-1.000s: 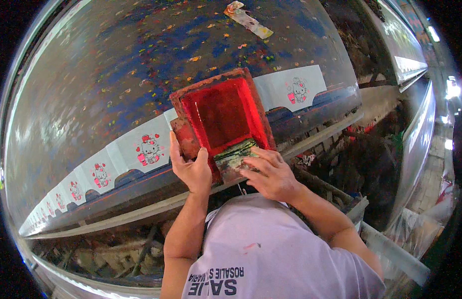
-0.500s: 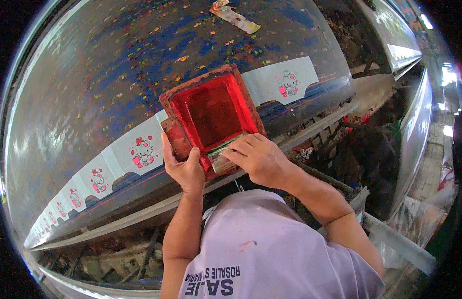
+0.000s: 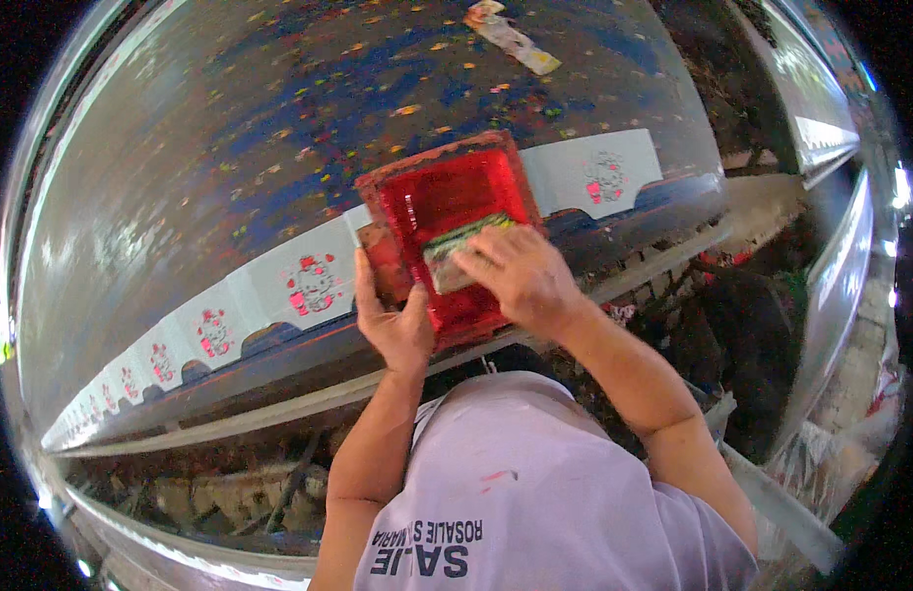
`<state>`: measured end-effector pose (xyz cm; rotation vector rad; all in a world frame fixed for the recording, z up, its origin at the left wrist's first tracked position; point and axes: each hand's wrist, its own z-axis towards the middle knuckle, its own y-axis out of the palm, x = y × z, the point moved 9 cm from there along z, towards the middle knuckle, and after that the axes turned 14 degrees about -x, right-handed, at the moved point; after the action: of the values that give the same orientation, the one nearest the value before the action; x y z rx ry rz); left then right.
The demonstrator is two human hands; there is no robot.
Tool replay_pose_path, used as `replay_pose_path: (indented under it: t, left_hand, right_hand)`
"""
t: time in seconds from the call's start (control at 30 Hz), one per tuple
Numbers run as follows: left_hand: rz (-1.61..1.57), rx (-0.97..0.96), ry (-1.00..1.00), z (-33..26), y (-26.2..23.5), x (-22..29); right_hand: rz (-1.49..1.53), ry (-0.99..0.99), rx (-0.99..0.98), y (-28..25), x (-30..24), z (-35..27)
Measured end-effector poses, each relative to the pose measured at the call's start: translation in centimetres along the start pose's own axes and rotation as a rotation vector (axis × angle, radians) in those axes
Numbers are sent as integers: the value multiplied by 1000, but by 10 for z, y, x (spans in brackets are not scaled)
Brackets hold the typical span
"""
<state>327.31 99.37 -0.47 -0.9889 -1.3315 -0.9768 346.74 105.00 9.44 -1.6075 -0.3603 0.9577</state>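
1. The left hand (image 3: pixel 395 325) is gripping the left edge of a red printing screen frame (image 3: pixel 447 231), its thumb lying up along the frame's side and its fingers wrapped under the rim, so this grip is clenched on the frame.
2. The right hand (image 3: pixel 516 276) is pressing down on a flat squeegee (image 3: pixel 464 254) inside the frame; the fingers are spread over the blade's top, so this grip is grasping the squeegee rather than lying loose.
3. The squeegee is lying across the red mesh, just ahead of the right grip's fingertips and slightly tilted, with a greenish-yellow strip showing along its far edge.
4. The frame is resting flat on the long counter (image 3: pixel 181 167), directly beneath both grips and over a strip of white fabric pieces (image 3: pixel 309 286).
5. To the left of the left grip, the white pieces are running away in a row, each one showing a pink and red printed figure.
6. To the right of the right grip, another white piece (image 3: pixel 599 175) is lying beside the frame, carrying a fainter pink print.
7. Beyond both grips, the dark counter top is showing blue, red and yellow paint speckles.
8. Far ahead of the right grip, a crumpled stained rag (image 3: pixel 511 37) is lying on the counter, well apart from the frame.
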Motion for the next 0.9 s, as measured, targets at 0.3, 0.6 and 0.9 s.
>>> replay_pose_path:
  t: [0.3,0.6,0.9]
  left_hand:
    - [-139,-37,-44,0,4,-3]
    - [-102,-30,0,-3,5,-6]
    - [1,-37,54,0,1,-6]
  right_hand:
    - [17,7,19,-31,43,73]
    - [1,-31,-24,-15,8,31]
    - [45,29,-89,12,-37,-37]
